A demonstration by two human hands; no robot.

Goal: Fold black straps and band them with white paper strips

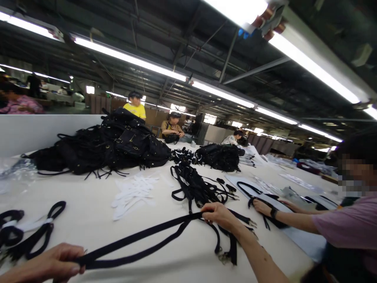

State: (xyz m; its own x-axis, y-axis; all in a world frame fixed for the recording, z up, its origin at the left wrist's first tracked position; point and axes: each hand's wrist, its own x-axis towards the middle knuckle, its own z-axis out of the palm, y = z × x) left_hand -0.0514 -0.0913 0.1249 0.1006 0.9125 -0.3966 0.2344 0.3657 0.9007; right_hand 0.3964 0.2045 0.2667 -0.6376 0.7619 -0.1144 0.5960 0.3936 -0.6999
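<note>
A black fabric strap (141, 234) stretches doubled between my two hands, just above the white table. My left hand (55, 262) is closed around its lower left end. At the other end, my right hand (219, 215) pinches the strap between thumb and fingers. Just beyond my right hand lies a heap of loose black straps (196, 184), some with metal clips (225, 257). By my left hand are black straps bundled with white bands (44, 232). A pile of white paper strips (137, 192) rests past the held strap.
A large pile of black bags (118, 143) stands at the back left, a smaller one (220, 157) behind the straps. At right, a co-worker in a pink shirt (347, 220) handles a black strapped item (265, 204). Other people sit across the white table (97, 220).
</note>
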